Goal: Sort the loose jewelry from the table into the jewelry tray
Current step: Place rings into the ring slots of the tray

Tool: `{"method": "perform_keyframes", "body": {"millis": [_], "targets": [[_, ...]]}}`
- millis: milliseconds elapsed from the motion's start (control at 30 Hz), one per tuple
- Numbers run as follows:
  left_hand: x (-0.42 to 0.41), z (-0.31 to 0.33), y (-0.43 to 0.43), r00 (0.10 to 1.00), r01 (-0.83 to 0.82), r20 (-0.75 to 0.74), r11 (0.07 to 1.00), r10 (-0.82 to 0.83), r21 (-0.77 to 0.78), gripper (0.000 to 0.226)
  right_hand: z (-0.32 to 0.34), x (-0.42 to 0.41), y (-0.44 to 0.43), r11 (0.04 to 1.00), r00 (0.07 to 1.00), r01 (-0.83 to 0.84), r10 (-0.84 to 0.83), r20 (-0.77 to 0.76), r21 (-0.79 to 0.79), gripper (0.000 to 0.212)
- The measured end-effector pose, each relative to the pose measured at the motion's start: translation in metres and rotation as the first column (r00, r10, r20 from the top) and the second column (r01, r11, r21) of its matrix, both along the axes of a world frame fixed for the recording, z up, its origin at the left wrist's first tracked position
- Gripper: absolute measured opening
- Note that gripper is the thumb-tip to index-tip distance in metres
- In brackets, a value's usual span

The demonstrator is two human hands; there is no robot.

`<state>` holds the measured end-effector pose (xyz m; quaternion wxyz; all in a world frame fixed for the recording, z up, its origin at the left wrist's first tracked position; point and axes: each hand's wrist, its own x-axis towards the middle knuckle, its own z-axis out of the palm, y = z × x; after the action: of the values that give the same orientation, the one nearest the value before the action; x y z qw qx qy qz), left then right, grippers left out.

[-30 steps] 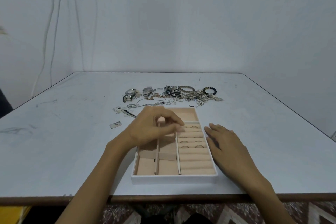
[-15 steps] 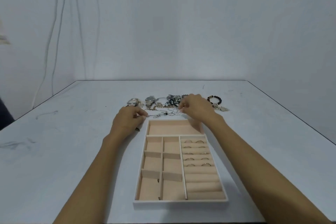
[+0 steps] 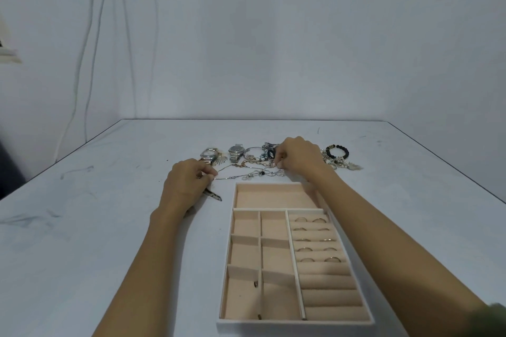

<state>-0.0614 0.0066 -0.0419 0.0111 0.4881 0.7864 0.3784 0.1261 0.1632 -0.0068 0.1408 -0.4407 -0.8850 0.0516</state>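
Both hands have moved off the tray [image 3: 273, 327] to the pile [image 3: 339, 161] past it, left hand [image 3: 189, 180] and right hand [image 3: 297, 159] fingers each pinched on a thin chain [image 3: 241, 177] stretched between them, not yet lifted, likely trayed next.

The jewelry tray [image 3: 295, 326] has a soft, matt, peach cloth lining and a smooth white rim. The rings [image 3: 332, 259], the watches [image 3: 236, 150] and the thin chain [image 3: 232, 178] are shiny metal. The bracelet [image 3: 328, 152] has glossy dark beads. The counter [image 3: 109, 241] is smooth, matt and scuffed.
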Motion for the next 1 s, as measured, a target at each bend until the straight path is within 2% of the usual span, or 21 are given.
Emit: {"method": "perform_keyframes", "body": {"millis": [167,333,500,633,933,1000], "targets": [[-0.005,-0.002,0.0,0.998,-0.055,0.024,0.998,0.055,0.011,0.011,-0.001,0.01,0.008,0.993,0.994,0.01,-0.023,-0.109,-0.119,0.009],[-0.006,-0.003,0.001,0.998,-0.044,0.043,0.996,0.04,0.08,0.007,-0.003,0.013,0.006,0.997,0.993,0.052,-0.058,-0.103,-0.058,0.013],[-0.007,-0.003,0.0,0.998,-0.045,0.05,0.991,0.039,0.129,0.01,-0.001,0.015,0.006,0.996,0.983,0.067,-0.076,-0.167,-0.055,0.019],[-0.009,-0.004,0.0,0.998,-0.039,0.05,0.99,0.033,0.133,0.01,0.004,0.019,0.008,0.992,0.994,0.008,-0.022,-0.106,-0.127,0.024],[-0.009,-0.004,0.001,0.998,-0.043,0.052,0.994,0.038,0.097,0.012,0.003,0.018,0.006,0.993,0.996,0.057,-0.064,-0.067,-0.103,0.004],[-0.009,-0.003,0.0,0.998,-0.046,0.054,0.995,0.041,0.091,0.011,0.003,0.017,0.004,0.992,0.996,0.071,-0.076,-0.05,-0.105,0.005]]}}
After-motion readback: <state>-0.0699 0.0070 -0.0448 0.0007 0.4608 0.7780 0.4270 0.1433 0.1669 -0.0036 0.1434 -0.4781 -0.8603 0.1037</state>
